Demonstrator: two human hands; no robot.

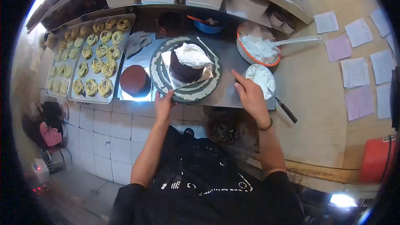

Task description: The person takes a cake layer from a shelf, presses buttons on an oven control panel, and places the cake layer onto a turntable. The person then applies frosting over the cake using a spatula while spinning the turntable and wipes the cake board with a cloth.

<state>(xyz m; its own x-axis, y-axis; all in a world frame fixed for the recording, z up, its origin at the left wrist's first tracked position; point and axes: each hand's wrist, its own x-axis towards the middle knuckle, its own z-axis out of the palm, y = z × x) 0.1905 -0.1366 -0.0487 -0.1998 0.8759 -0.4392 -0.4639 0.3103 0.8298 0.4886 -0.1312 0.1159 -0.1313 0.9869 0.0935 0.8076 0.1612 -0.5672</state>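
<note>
A dark chocolate cake (183, 71) topped with white cream (192, 55) sits on a silver board on the round green turntable (160, 77). My left hand (164, 105) holds the turntable's near edge, fingers on the rim. To the turntable's right, my right hand (250, 93) is raised with the index finger stretched out and nothing in it. Beside it lies a white cream-covered round (259, 77), with a dark-handled spatula (284, 107) resting on it. A thin white stick (208, 49) lies across the turntable's far right edge.
Two trays (118, 64) of cookies stand at the left, near a second brown cake (135, 81) and a grey cloth (136, 43). Behind are a blue bowl (208, 28) and an orange-rimmed cream bowl (273, 63) with a white-handled tool. Papers (353, 72) hang at the right.
</note>
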